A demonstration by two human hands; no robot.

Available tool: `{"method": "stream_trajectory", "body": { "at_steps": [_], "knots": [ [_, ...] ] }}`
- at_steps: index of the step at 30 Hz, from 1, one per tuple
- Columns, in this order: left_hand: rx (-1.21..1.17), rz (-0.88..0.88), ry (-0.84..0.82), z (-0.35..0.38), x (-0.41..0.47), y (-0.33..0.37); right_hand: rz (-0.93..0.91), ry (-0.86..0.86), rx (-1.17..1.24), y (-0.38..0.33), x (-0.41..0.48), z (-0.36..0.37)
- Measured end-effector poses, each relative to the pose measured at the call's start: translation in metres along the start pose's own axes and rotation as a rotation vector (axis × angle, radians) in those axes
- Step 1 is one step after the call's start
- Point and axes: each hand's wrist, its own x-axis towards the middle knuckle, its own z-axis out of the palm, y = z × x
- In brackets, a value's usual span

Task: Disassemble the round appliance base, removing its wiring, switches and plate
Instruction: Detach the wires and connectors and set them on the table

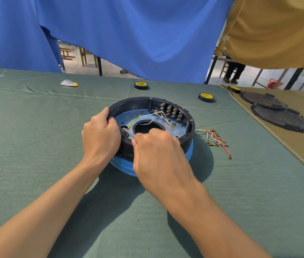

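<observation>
The round appliance base (188, 131) lies open side up on the green cloth, a black ring over a blue lower shell. Inside it a bluish metal plate (177, 130) has a round hole in the middle. A row of switches (171, 111) stands along the far inner wall. White wires (158, 116) and a yellow-green wire (133, 121) run across the plate. My left hand (101, 135) grips the ring's left rim. My right hand (156, 151) is closed at the near rim, pinching a white wire that leads to the left side.
Several loose white and red wires (216, 139) with brass terminals lie right of the base. Two tape rolls (141, 85) (205, 97) sit behind it. Two black round covers (279, 118) rest on the tan cloth at right. A white scrap (69, 83) lies far left.
</observation>
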Motion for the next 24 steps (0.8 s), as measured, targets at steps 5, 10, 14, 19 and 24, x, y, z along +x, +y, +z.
{"method": "stream_trajectory", "body": {
  "at_steps": [5, 10, 14, 19, 24],
  "knots": [
    [0.037, -0.003, 0.003, 0.000, -0.002, 0.002, -0.001, -0.004, -0.001, 0.000, 0.002, -0.001],
    [0.034, -0.005, -0.016, -0.001, -0.001, 0.003, 0.011, -0.011, 0.028, 0.004, -0.004, -0.006],
    [0.025, -0.010, -0.015, -0.001, -0.002, 0.004, 0.026, -0.021, 0.049, 0.007, -0.004, -0.007],
    [0.023, -0.015, -0.014, -0.002, -0.003, 0.005, 0.041, -0.025, 0.064, 0.009, -0.004, -0.008],
    [0.014, -0.017, -0.015, -0.002, -0.003, 0.005, 0.042, -0.018, 0.084, 0.006, -0.002, -0.005]
  ]
}}
